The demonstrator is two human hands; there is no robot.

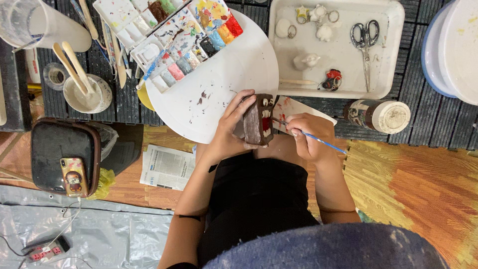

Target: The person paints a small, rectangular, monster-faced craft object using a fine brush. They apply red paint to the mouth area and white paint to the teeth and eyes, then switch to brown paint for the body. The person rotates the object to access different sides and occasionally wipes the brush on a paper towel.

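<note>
Painting a small brown figure over the lap.

The left hand [226, 132] grips a brown block-shaped figure [258, 121] with white teeth, just off the near edge of the round white board [234, 74]; the right hand [306, 135] pinches a thin blue paintbrush [318, 140], its tip touching the figure's face.

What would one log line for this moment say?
left hand: holds brown figurine | right hand: paintbrush tip at figurine | palette beyond

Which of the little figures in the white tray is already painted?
The small figure at the tray's near edge, below the scissors' handles: it is red and dark, while the others in the tray are plain white.
</note>
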